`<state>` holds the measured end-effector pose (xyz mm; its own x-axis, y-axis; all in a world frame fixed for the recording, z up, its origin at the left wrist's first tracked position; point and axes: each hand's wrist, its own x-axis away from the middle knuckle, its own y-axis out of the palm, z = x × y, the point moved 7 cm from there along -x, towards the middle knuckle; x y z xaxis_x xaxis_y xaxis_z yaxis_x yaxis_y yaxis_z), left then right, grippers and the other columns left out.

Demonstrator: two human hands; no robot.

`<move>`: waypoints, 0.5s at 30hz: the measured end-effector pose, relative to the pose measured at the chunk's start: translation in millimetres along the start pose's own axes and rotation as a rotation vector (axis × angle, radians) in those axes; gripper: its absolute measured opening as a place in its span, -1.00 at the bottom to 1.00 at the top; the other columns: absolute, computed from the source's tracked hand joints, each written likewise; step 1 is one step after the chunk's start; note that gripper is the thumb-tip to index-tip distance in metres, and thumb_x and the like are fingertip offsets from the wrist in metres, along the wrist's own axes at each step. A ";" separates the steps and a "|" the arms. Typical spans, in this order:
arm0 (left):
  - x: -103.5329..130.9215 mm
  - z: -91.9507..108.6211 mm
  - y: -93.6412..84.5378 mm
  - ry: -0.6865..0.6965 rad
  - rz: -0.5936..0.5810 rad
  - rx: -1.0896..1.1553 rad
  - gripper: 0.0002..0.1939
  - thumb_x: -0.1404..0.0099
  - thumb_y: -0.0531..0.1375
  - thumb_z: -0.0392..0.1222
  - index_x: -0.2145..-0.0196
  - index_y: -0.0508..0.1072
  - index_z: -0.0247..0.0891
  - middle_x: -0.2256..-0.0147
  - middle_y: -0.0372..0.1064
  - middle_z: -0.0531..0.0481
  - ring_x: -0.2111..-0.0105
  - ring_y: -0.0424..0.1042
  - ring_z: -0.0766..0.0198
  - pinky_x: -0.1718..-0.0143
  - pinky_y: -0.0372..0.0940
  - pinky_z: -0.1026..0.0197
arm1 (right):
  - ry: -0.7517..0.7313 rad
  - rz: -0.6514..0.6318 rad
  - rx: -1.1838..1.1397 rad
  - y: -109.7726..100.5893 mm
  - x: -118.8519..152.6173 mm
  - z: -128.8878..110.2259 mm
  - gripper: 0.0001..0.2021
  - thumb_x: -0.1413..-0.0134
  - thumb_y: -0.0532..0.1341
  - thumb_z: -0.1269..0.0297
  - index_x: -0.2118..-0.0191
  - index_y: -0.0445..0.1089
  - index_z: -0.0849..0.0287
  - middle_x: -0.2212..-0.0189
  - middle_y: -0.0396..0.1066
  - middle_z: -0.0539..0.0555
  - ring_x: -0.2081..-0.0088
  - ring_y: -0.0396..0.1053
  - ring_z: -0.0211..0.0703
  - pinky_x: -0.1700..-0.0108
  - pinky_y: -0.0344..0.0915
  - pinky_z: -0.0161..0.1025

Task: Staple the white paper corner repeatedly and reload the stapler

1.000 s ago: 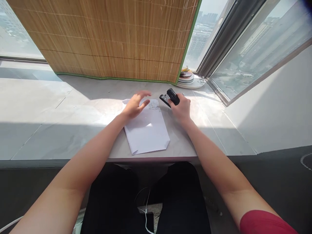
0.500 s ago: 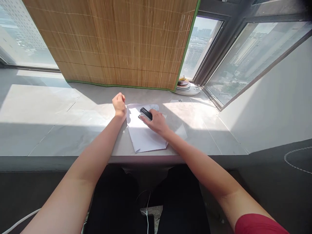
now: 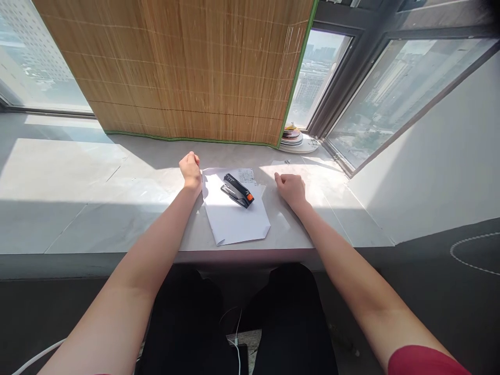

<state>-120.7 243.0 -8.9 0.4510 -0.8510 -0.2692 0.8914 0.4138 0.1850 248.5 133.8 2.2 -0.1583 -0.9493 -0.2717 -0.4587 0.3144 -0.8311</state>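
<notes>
A black stapler with an orange end (image 3: 237,190) lies slantwise on white paper sheets (image 3: 238,224) on the pale stone ledge. Small dark print shows near the paper's upper right corner, and its lower left corner is folded. My left hand (image 3: 190,169) rests as a fist beside the paper's upper left edge, with nothing visible in it. To the right of the paper, my right hand (image 3: 291,188) is also curled into a fist on the ledge, apart from the stapler, and nothing shows in it.
A bamboo blind with green edging (image 3: 187,73) hangs over the ledge's back. Stacked plates (image 3: 292,139) sit in the window corner. A white wall (image 3: 437,151) bounds the right side. Below the ledge are my legs and a white cable (image 3: 237,341).
My right hand has let go of the stapler, moved right off the paper and closed into a fist. The stapler stays on the paper. My left hand has barely moved.
</notes>
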 end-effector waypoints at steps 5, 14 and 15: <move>0.5 -2.4 -1.2 -0.067 0.028 0.031 -0.48 -0.51 0.16 0.05 0.55 0.12 -0.17 0.51 0.02 0.09 0.52 -0.07 0.33 0.47 -0.05 0.18 | -0.331 -0.280 -0.455 32.7 40.0 -101.3 -0.57 -0.36 0.19 -0.07 -0.14 0.48 0.08 -0.07 0.58 0.14 -0.02 0.51 0.01 -0.03 0.40 -0.13; 4.8 4.3 -5.0 -0.078 0.055 0.013 -0.54 -0.50 0.14 -0.07 0.55 0.11 -0.18 0.51 -0.02 0.09 0.51 -0.05 0.33 0.48 -0.07 0.19 | -0.182 -0.181 -0.300 27.3 50.3 -61.2 -0.55 -0.20 0.24 0.24 -0.21 0.41 0.08 0.09 0.61 0.18 0.10 0.54 0.13 0.05 0.44 -0.03; 5.1 4.8 -4.5 -0.073 0.051 0.008 -0.54 -0.49 0.14 -0.07 0.55 0.10 -0.18 0.51 -0.02 0.09 0.51 -0.06 0.33 0.48 -0.07 0.19 | -0.167 -0.145 -0.286 14.2 49.0 -41.1 -0.56 -0.19 0.24 0.23 -0.19 0.42 0.08 0.09 0.61 0.17 0.09 0.54 0.14 0.03 0.44 -0.02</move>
<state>-122.6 235.3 -6.6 0.4912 -0.8502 -0.1894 0.8666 0.4552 0.2044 198.3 92.1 -2.9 0.0610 -0.9647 -0.2562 -0.6954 0.1431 -0.7043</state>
